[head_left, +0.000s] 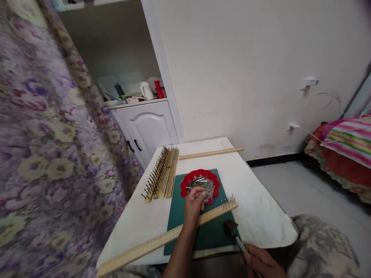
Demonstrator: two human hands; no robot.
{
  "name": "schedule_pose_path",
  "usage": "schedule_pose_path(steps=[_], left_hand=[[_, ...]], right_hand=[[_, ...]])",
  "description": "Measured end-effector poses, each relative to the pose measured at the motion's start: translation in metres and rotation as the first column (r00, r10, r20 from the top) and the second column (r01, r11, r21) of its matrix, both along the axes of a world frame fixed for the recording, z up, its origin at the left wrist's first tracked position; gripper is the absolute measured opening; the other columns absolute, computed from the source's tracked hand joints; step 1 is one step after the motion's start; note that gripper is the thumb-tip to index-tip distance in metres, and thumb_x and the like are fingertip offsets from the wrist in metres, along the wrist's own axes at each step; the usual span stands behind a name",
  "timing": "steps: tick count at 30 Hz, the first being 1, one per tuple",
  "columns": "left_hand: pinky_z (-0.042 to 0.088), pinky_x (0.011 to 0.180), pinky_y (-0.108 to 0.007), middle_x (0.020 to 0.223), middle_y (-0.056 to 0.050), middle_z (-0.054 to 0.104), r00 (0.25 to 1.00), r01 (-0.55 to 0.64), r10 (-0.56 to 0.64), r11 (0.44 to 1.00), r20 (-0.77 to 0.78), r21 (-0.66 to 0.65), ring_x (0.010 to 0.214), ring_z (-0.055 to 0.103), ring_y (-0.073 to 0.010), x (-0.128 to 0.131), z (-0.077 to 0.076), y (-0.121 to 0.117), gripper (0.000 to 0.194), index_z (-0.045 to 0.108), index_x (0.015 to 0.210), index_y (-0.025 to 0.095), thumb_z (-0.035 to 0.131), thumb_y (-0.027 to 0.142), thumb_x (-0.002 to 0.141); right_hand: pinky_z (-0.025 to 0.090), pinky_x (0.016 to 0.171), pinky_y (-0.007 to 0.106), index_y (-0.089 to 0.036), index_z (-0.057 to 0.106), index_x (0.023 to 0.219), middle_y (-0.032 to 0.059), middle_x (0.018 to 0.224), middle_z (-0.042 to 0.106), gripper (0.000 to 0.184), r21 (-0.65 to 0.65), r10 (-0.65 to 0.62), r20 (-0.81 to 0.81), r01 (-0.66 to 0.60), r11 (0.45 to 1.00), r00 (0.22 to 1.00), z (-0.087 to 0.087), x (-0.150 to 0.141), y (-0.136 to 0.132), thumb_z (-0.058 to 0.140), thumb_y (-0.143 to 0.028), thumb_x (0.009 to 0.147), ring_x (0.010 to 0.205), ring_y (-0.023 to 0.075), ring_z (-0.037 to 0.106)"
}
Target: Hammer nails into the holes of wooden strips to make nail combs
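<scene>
My left hand point(196, 199) is over the near side of a red scalloped bowl point(185, 184) of loose nails point(199, 181). Its fingers are curled together, and whatever they pinch is too small to make out. Under my left forearm, a long wooden strip point(156, 240) with rows of holes lies diagonally over a green mat point(207, 237). Several nails point(228, 202) stand upright at its right end. Low on the right, my right hand point(257, 260) grips the metal handle of a hammer point(230, 228), whose dark head is above the mat's near right part.
Strips full of upright nails point(160, 173) stand along the left of the white-covered table point(252, 197). Another wooden strip point(211, 153) lies at the back. A floral curtain point(58, 154) hangs on the left, with a white cabinet point(150, 127) behind.
</scene>
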State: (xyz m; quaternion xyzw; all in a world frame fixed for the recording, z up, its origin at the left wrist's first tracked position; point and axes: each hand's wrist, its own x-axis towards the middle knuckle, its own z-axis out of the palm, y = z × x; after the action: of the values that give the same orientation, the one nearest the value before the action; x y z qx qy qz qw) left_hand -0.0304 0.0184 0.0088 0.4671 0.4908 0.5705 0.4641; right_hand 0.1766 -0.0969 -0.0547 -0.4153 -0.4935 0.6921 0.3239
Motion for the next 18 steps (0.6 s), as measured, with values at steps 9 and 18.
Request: schedule_pose_path(steps=[9,18], left_hand=[[0.038,0.052,-0.019,0.07,0.0,0.065,0.88,0.036,0.029,0.991,-0.474,0.127,0.057,0.054,-0.011,0.027,-0.015,-0.029,0.02,0.062,0.081,0.018,0.05,0.034,0.083],[0.038,0.053,-0.02,0.063,0.002,0.06,0.829,0.054,0.043,0.986,-0.557,0.157,0.054,0.053,-0.0118,0.029,-0.021,-0.026,0.019,0.061,0.079,0.019,0.047,0.032,0.085]], right_hand=[[0.016,0.033,0.017,-0.016,0.052,0.075,-0.0082,0.039,0.048,0.049,-0.029,-0.025,-0.031,0.024,0.999,0.999,0.004,-0.001,-0.002,0.052,-0.065,0.074,0.031,0.0046,0.035],[0.02,0.035,0.018,-0.018,0.049,0.076,-0.0082,0.041,0.047,0.053,0.011,0.06,0.007,-0.06,0.998,0.998,-0.001,0.002,0.001,0.044,-0.071,0.074,0.034,0.0069,0.04]])
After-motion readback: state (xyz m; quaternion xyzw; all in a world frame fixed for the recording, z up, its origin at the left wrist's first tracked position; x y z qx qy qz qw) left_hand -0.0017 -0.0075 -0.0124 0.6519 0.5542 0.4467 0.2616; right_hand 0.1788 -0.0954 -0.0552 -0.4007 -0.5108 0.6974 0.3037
